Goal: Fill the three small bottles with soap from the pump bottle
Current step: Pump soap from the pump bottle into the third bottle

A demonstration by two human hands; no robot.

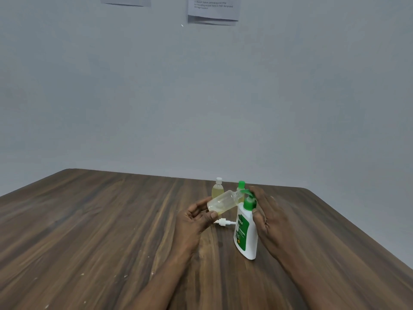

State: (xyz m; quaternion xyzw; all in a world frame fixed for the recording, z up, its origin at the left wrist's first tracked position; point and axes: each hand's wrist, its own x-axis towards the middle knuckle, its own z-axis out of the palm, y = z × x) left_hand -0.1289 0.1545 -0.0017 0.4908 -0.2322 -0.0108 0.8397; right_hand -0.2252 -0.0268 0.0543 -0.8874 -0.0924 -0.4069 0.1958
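Observation:
My left hand (196, 217) grips a small clear bottle (223, 202), tilted with its open neck at the green nozzle of the pump bottle (247, 231). A little yellowish soap lies in its lower end. The white pump bottle with the green label stands on the table. My right hand (267, 211) rests over the green pump head, fingers on top of it. Behind stand a small bottle with a white cap (218, 189), holding yellow soap, and a small bottle with a green cap (241, 186), partly hidden. A loose white cap (222, 222) lies on the table between my hands.
The wooden table (111, 231) reaches to a grey wall; its far edge runs just behind the bottles and its right edge slants down at the right. Papers (212, 10) hang on the wall high up.

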